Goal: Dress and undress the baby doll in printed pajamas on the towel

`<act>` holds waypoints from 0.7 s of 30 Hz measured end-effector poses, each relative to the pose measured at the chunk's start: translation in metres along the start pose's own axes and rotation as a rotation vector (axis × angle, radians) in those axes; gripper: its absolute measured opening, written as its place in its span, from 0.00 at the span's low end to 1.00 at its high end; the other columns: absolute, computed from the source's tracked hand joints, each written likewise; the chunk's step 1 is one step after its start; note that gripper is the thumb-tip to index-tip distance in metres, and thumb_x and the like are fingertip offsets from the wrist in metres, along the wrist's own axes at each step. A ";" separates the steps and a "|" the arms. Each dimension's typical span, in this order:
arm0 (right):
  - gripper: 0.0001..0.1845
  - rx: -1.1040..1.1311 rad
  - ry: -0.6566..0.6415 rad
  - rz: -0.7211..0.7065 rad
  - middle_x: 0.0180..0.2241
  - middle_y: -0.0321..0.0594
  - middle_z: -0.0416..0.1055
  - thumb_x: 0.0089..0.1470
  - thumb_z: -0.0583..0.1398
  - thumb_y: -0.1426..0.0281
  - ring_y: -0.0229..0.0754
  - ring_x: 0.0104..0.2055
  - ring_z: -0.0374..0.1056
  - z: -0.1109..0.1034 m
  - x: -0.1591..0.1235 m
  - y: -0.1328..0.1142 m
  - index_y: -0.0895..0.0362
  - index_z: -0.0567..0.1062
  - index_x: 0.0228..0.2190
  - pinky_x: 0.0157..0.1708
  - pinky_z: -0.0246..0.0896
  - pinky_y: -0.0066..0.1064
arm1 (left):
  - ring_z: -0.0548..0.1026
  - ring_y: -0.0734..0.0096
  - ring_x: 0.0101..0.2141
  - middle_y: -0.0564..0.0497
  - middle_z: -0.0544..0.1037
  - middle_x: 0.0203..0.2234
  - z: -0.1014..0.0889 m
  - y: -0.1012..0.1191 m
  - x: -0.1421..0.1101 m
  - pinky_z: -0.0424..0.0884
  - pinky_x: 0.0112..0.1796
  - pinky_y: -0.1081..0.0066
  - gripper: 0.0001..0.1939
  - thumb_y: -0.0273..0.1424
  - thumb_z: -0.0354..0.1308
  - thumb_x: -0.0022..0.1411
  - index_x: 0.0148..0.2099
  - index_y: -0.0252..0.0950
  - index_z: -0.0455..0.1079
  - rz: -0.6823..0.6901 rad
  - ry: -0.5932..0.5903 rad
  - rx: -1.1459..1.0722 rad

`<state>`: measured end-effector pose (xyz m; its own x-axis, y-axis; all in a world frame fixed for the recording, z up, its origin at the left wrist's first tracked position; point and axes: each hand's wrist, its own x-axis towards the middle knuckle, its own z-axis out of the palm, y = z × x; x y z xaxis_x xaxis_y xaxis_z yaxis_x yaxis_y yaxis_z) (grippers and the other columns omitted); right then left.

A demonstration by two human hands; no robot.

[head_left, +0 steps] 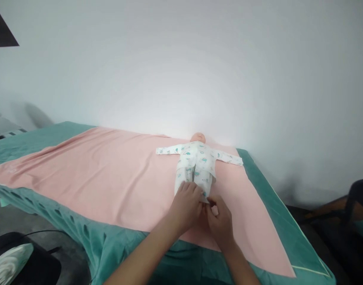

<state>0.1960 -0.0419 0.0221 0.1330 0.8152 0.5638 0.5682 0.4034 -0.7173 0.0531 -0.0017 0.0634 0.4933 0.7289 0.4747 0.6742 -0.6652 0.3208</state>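
A baby doll (198, 137) lies on its back with its head toward the wall, arms spread wide. It wears a white top (196, 153) with a green print and matching trousers (202, 179). My left hand (189, 200) rests over the lower trouser legs, fingers curled at the cuff. Beside it, my right hand (219, 217) pinches the hem of the trouser leg on the right between thumb and finger. The doll's feet are hidden by my hands and the cloth.
A pink sheet (110, 170) lies under the doll, over a green bed cover (258, 186). The white wall (181, 71) stands right behind. At lower left is a black seat (44, 265) with white cloth (10, 263); a dark chair (359, 198) stands at right.
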 end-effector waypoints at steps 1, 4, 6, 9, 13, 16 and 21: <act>0.05 0.002 0.000 -0.007 0.33 0.40 0.70 0.58 0.54 0.70 0.42 0.36 0.66 -0.002 0.002 -0.002 0.55 0.70 0.36 0.35 0.63 0.33 | 0.70 0.57 0.42 0.46 0.73 0.37 0.001 0.002 0.003 0.67 0.48 0.52 0.07 0.24 0.54 0.56 0.38 0.38 0.65 -0.010 -0.018 0.036; 0.05 0.005 -0.023 -0.020 0.31 0.38 0.69 0.58 0.53 0.70 0.41 0.34 0.66 -0.007 0.011 -0.011 0.54 0.69 0.35 0.34 0.63 0.32 | 0.71 0.59 0.35 0.47 0.73 0.31 -0.001 0.004 0.015 0.68 0.41 0.57 0.05 0.23 0.54 0.55 0.34 0.38 0.63 -0.055 -0.035 0.069; 0.04 -0.015 -0.019 -0.030 0.29 0.37 0.68 0.57 0.54 0.70 0.40 0.32 0.65 -0.012 0.019 -0.017 0.54 0.69 0.34 0.33 0.62 0.31 | 0.70 0.62 0.31 0.48 0.73 0.29 -0.006 0.000 0.023 0.66 0.33 0.64 0.05 0.23 0.53 0.54 0.32 0.39 0.63 -0.099 -0.029 0.053; 0.03 -0.094 0.011 -0.067 0.28 0.36 0.66 0.54 0.55 0.72 0.40 0.30 0.63 -0.018 0.026 -0.021 0.54 0.68 0.31 0.31 0.61 0.31 | 0.70 0.65 0.27 0.50 0.73 0.28 -0.016 -0.010 0.028 0.60 0.26 0.70 0.06 0.22 0.51 0.53 0.31 0.40 0.64 -0.168 -0.015 0.016; 0.04 -0.176 0.005 -0.048 0.30 0.37 0.66 0.51 0.55 0.75 0.40 0.31 0.62 -0.018 0.018 -0.012 0.54 0.68 0.30 0.30 0.59 0.30 | 0.70 0.64 0.28 0.50 0.73 0.27 -0.019 -0.018 0.017 0.59 0.27 0.69 0.06 0.22 0.52 0.55 0.31 0.40 0.64 -0.173 -0.008 0.057; 0.05 -0.170 -0.039 0.063 0.29 0.36 0.66 0.49 0.55 0.76 0.39 0.30 0.61 -0.009 0.001 0.000 0.54 0.68 0.29 0.29 0.58 0.30 | 0.70 0.62 0.31 0.50 0.72 0.28 -0.009 -0.020 -0.002 0.63 0.33 0.65 0.06 0.23 0.52 0.57 0.32 0.39 0.63 -0.056 0.001 0.068; 0.05 -0.020 -0.058 0.167 0.28 0.34 0.64 0.47 0.56 0.76 0.38 0.29 0.60 0.000 -0.020 0.005 0.54 0.67 0.28 0.29 0.57 0.28 | 0.69 0.62 0.34 0.49 0.72 0.29 0.011 -0.024 -0.027 0.67 0.38 0.62 0.07 0.21 0.51 0.57 0.32 0.38 0.62 0.047 0.101 0.036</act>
<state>0.1960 -0.0556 0.0073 0.1800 0.8929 0.4127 0.5587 0.2525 -0.7900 0.0298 -0.0036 0.0346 0.4684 0.6759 0.5689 0.6717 -0.6908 0.2676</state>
